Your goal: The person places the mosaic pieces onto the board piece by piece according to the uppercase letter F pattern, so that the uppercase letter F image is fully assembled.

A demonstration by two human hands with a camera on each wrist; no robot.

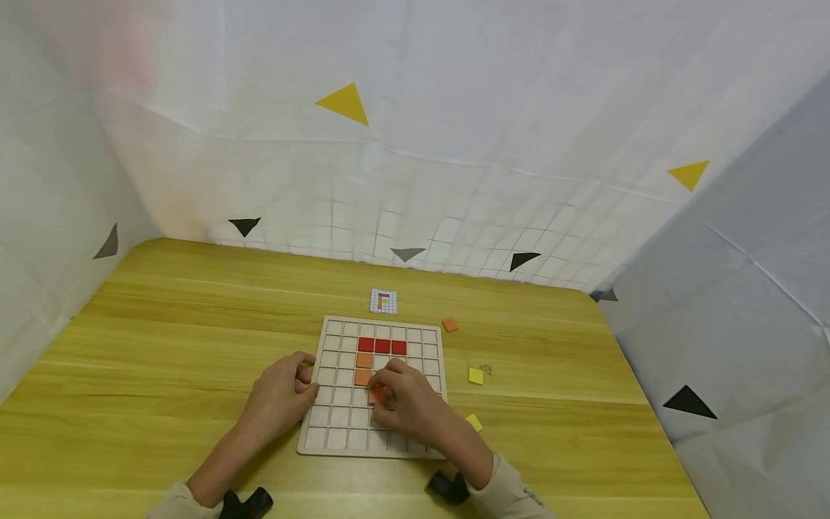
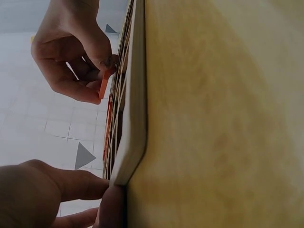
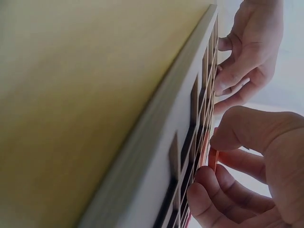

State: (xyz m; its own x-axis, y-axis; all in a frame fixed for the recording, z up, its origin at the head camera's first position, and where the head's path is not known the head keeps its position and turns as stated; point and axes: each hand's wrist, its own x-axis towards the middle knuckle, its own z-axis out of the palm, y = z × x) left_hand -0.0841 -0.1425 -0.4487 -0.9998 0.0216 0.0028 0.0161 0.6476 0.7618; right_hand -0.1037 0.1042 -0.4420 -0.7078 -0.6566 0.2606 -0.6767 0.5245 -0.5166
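Note:
A square wooden grid board (image 1: 331, 416) lies on the table. Three red tiles (image 1: 382, 347) form a row in its upper cells, with two orange tiles (image 1: 364, 360) running down below the leftmost red one. Between thumb and fingertips, my right hand (image 1: 411, 404) pinches another orange tile (image 1: 376, 395), tilted on edge close over the cells just below that column. In the left wrist view this tile (image 2: 104, 83) is held right at the board's surface. My left hand (image 1: 279, 393) holds the board's left edge with thumb and fingers.
A small printed card (image 1: 384, 301) with a coloured grid pattern lies behind the board. To the right are a loose orange tile (image 1: 450, 324) and two yellow tiles (image 1: 476, 376), one near my right forearm. White sheets (image 1: 454, 144) with coloured triangles surround the wooden table (image 1: 194, 324).

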